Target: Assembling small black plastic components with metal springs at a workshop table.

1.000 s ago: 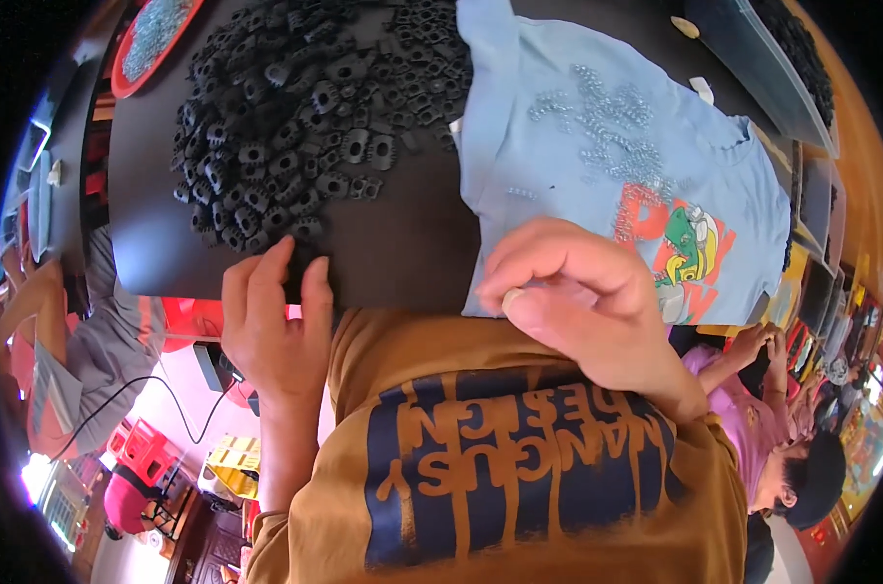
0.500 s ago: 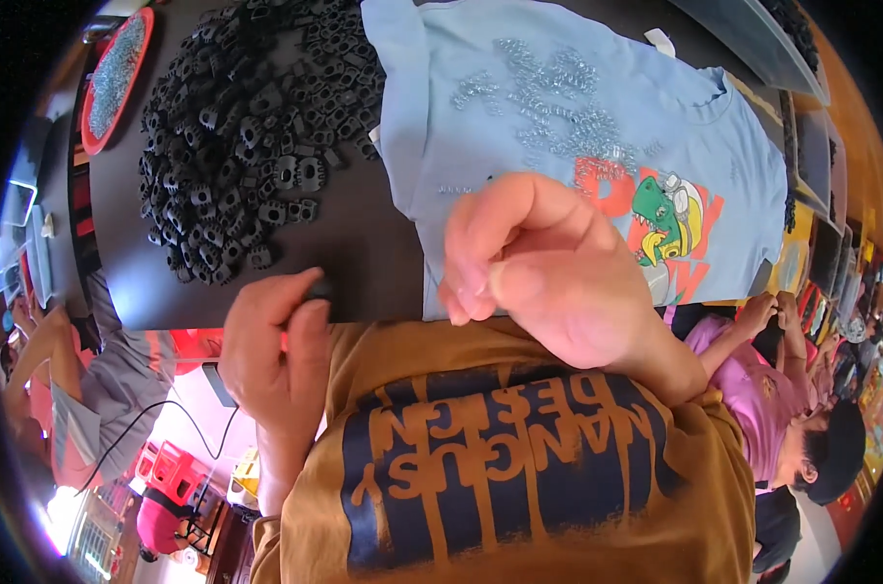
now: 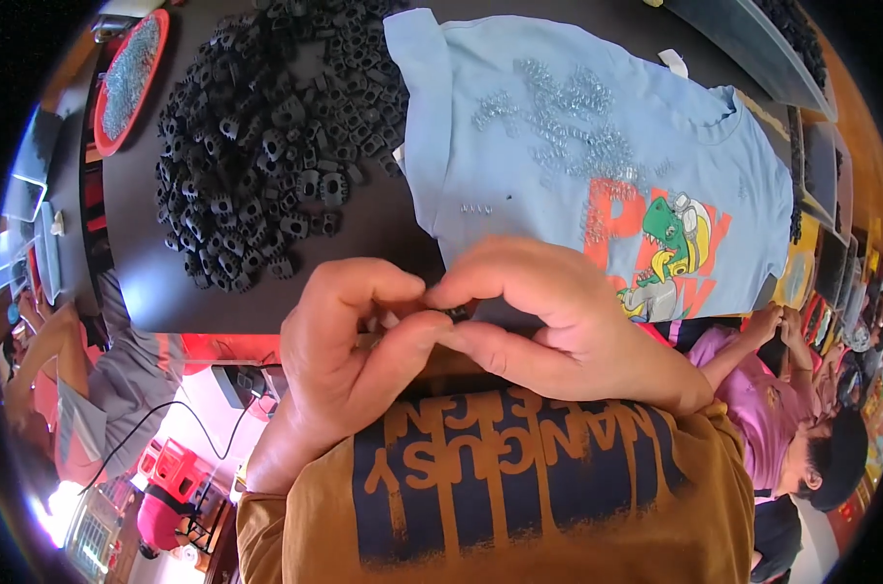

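Note:
Close to my chest, at the table's near edge, my left hand (image 3: 339,341) and my right hand (image 3: 558,316) meet at the fingertips. A small black plastic part (image 3: 458,313) shows between them, pinched by the left fingers. Thumb and forefinger of the right hand press together against it; whatever they hold is hidden. Beyond my left hand lies a heap of similar black parts (image 3: 232,161). A light blue T-shirt (image 3: 466,107) is spread beyond my right hand, with many small metal springs (image 3: 573,122) scattered over it.
A red tray (image 3: 161,44) of springs stands at the far left of the dark table (image 3: 159,292). Clear plastic bins (image 3: 753,49) line the far right. A person in pink (image 3: 753,389) sits to my right, and a person in grey (image 3: 140,380) is on the left.
My left hand has moved right and up with the black part, and my right hand has come down to meet it. Both now touch at the fingertips.

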